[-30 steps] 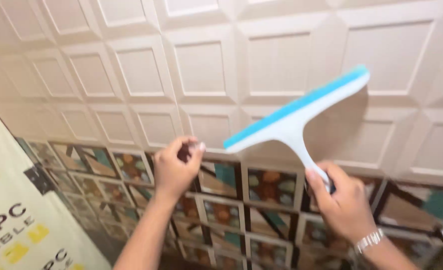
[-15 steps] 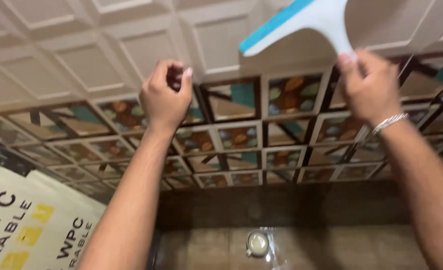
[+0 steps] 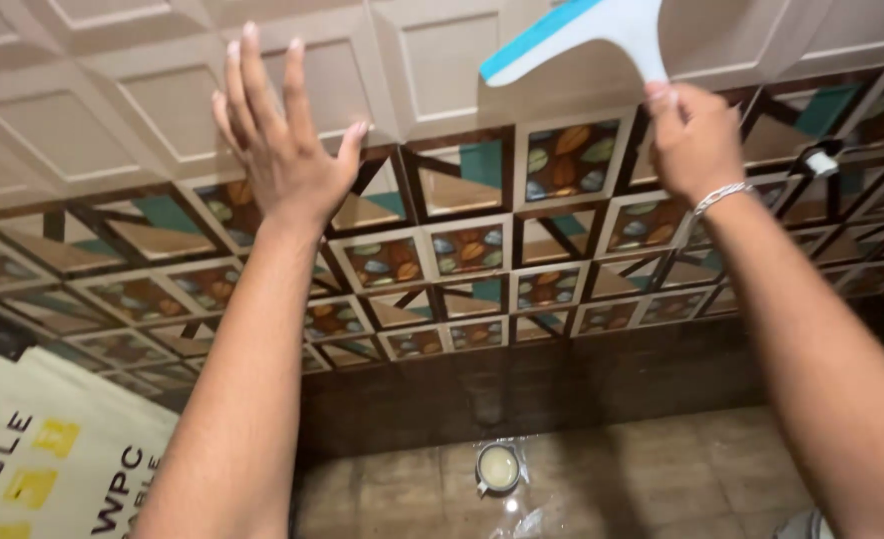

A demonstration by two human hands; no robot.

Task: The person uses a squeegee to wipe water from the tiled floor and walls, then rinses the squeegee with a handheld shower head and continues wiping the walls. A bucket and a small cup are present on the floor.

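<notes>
White-and-blue squeegee [image 3: 602,30]; beige wall panels [image 3: 163,100]; brown-teal leaf-patterned tiles [image 3: 462,250].

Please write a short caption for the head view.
Left hand flat on panelled wall; right hand holds a squeegee.

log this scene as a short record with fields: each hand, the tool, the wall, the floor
left hand: left hand open, fingers spread, flat on the wall
right hand: right hand closed around the squeegee handle
tool: white squeegee with a blue blade edge, against the upper wall
wall: cream panels above patterned tiles
floor: small round container on brown floor tiles
</notes>
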